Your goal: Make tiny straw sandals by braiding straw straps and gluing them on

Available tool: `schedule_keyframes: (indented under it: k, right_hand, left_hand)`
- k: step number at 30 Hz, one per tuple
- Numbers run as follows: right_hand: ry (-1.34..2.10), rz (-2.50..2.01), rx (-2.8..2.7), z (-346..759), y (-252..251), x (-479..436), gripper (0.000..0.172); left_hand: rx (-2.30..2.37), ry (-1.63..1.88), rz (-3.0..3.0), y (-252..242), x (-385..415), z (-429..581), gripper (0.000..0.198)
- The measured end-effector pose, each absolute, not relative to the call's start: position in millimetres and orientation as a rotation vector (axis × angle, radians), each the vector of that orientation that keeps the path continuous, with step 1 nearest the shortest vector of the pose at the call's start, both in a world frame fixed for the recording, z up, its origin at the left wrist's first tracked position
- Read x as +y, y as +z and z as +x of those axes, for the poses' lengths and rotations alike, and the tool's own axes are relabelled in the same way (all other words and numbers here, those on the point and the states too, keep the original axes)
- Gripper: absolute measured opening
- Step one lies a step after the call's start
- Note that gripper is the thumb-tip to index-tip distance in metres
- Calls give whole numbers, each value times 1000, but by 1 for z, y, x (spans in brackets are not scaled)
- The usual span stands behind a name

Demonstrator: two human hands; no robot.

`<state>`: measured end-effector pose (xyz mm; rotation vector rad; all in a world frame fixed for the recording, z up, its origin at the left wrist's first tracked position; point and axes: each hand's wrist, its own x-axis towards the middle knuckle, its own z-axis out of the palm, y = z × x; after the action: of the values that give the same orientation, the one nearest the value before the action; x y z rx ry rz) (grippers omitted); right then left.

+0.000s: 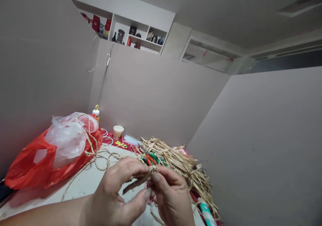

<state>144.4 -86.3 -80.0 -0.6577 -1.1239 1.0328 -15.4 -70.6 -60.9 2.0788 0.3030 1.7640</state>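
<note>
A small piece of braided straw [141,180] is held up between my two hands, above the table. My left hand [120,189] curls over it from the left, index finger along its top and thumb lower down near the fingers of the other hand. From the right, my right hand [173,194] pinches its end between thumb and index finger. Part of the braid is hidden by the fingers. A strand of straw [157,216] hangs below the right hand. Just beyond the hands lie orange-handled pliers or scissors [151,160], partly covered.
A heap of dry straw [178,160] spreads at the back right, near a teal-and-white tube [206,212]. A red plastic bag [27,167] stands left, with a long braided straw cord [92,145] over it. A paper cup [118,132] stands by the grey partition [156,95].
</note>
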Motion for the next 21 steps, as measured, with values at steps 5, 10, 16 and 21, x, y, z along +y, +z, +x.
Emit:
schedule_keyframes:
  k: [5, 10, 16, 21]
  right_hand:
    - [1051, -701, -1165, 147, -83, -88, 12]
    - [1123, -706, -1162, 143, -82, -89, 17]
    - [1098, -700, -1188, 147, -85, -93, 12]
    - [1057, -719, -1167, 151, -92, -90, 13]
  left_hand:
    - [390, 1231, 1689, -44, -68, -23, 9]
    - [273, 877, 1360, -35, -58, -29, 15]
    - [188, 814, 1233, -39, -58, -23, 13]
    - [222, 780, 1183, -44, -53, -16, 18]
